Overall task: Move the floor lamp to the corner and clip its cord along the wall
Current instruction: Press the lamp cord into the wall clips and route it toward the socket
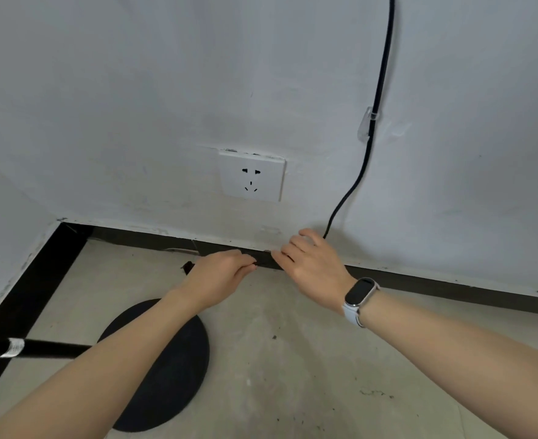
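Black round-based floor lamp (172, 369): flat disc base on grey concrete floor (293, 359), near room corner, partly hidden under left forearm. Thin black pole with silver band (14, 347) crossing lower left of view.

Black lamp cord (383, 74): down white plastered wall (134, 90) from top edge, through clear plastic adhesive clip (367, 123) stuck to wall, then curving down-left, lower end lost behind right hand (312, 264) just above dark skirting board (451, 285).

White square wall socket (251, 175): left of cord, above skirting, nothing plugged in.

Left hand (220, 277): low at skirting, fingers curled, fingertips pinched together on something small and dark against the board; object too small to identify.

Right hand: just beside left, fingertips nearly meeting it, fingers bent and narrow at wall base. Grip on cord: cannot tell. Dark oval smart band with pale strap (358, 294) on right wrist.

Small black piece (188, 267) on floor, just left of left hand.
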`<state>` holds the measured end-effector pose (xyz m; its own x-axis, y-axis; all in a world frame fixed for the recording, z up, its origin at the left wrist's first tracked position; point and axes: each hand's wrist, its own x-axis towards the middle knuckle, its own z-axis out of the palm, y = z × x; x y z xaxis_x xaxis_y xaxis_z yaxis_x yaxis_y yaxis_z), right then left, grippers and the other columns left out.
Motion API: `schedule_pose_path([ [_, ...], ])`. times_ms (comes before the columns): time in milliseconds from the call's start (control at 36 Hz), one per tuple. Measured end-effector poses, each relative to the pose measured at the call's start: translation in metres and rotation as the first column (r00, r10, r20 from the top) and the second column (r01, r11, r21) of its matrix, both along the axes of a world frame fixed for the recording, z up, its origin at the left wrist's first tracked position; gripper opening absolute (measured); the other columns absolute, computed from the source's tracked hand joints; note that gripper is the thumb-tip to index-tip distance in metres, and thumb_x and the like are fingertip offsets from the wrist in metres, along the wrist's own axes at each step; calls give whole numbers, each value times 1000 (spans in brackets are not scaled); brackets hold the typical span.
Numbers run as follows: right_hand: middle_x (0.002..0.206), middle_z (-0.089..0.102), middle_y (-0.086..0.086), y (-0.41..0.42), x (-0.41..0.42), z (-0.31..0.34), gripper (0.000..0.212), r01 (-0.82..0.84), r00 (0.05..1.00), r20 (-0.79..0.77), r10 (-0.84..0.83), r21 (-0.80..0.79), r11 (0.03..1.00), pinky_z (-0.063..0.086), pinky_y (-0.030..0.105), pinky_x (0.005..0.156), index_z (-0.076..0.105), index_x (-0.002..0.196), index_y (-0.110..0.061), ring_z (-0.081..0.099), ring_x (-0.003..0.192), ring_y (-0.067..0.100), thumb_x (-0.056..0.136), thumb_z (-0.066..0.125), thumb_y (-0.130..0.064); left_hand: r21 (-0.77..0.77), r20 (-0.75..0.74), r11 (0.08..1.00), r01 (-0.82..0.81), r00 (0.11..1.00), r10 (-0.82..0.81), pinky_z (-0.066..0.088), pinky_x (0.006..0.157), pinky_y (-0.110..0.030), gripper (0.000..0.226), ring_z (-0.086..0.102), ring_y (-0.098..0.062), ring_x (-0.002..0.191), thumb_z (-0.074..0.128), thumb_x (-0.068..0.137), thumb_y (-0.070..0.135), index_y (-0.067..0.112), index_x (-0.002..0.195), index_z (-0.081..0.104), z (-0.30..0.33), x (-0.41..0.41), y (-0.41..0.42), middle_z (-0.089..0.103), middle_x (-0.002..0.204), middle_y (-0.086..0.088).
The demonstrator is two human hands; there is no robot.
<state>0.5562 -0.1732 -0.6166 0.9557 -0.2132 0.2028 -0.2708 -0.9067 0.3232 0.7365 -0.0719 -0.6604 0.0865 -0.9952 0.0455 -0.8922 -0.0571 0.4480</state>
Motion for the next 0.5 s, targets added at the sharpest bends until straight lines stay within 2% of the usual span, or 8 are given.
schedule_pose_path([
  [83, 58, 61, -7, -12, -3, -2, 25, 24, 999, -43, -23, 7, 1000, 48, 21, 58, 69, 78, -23, 58, 58, 14, 72, 52, -6, -8, -69, 1000, -30, 997, 29, 42, 63, -31, 20, 57, -19, 79, 49, 93, 30, 21, 101, 65, 3, 1, 0, 62, 83, 1],
  [167, 63, 64, -5, -22, -7, -1, 30, 67, 997, -41, -65, 47, 997, 48, 22, 56, 70, 78, -19, 60, 59, 17, 74, 45, -3, 32, -99, 996, -85, 991, 87, 44, 69, -32, 21, 60, -24, 85, 50, 93, 24, 16, 102, 66, 1, 9, 2, 66, 90, -5],
  [278, 79, 69, 2, -25, -9, -3, 41, 24, 1000, 16, -25, 64, 998, 53, 28, 67, 67, 97, -9, 63, 71, 22, 78, 33, 1, 54, -123, 979, -194, 972, 200, 42, 72, -31, 19, 62, -29, 86, 53, 91, 18, 10, 98, 69, -5, 18, 4, 69, 91, -12],
  [389, 105, 69, 8, -24, -10, -15, 39, -17, 998, -61, 14, -50, 999, 50, 42, 93, 61, 112, -5, 64, 95, 24, 85, 33, 0, 78, -132, 952, -295, 944, 303, 46, 71, -38, 18, 61, -32, 82, 53, 90, 17, 6, 89, 68, -13, 22, 1, 70, 85, -14],
  [444, 117, 65, 11, -26, -9, -19, 41, -8, 993, -121, -6, -112, 994, 43, 48, 100, 57, 117, -3, 60, 107, 26, 87, 30, -1, 76, -136, 940, -333, 930, 341, 38, 61, -33, 18, 60, -33, 76, 53, 90, 14, 3, 82, 65, -17, 23, -2, 67, 76, -13],
  [500, 124, 61, 13, -28, -6, -21, 43, 13, 984, -175, -38, -144, 990, 39, 50, 103, 53, 122, -3, 56, 115, 27, 87, 26, -2, 64, -154, 930, -361, 917, 367, 31, 59, -29, 15, 61, -34, 75, 53, 90, 11, 3, 84, 65, -20, 22, -8, 67, 75, -12],
])
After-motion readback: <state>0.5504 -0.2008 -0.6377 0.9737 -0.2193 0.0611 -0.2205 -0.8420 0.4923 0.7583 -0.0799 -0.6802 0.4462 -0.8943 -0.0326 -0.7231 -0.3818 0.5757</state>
